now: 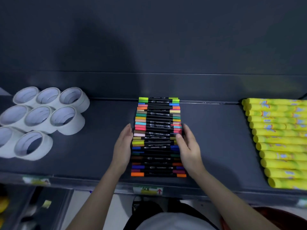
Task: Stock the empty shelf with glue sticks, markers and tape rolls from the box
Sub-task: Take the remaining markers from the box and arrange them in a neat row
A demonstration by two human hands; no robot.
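Shelf: dark shelf (pixel 99 146) carrying three groups side by side, well apart from each other.
Markers: a row of dual-tip markers (pixel 157 120) with black barrels and coloured caps lies at the shelf's middle, running from the back edge to the front edge, each marker lying crosswise.
Tape rolls: white tape rolls (pixel 41 120) lie flat on the left end, touching one another.
Glue sticks: yellow glue sticks (pixel 279 143) lie in a row on the right end.
Left hand: the left hand (pixel 123 143) has straight fingers laid flat against the markers' left caps, gripping nothing.
Right hand: the right hand (pixel 189 146) has nearly straight fingers against the right caps, its thumb resting on top.
Front edge: a price label (pixel 147 190) sits below the markers.
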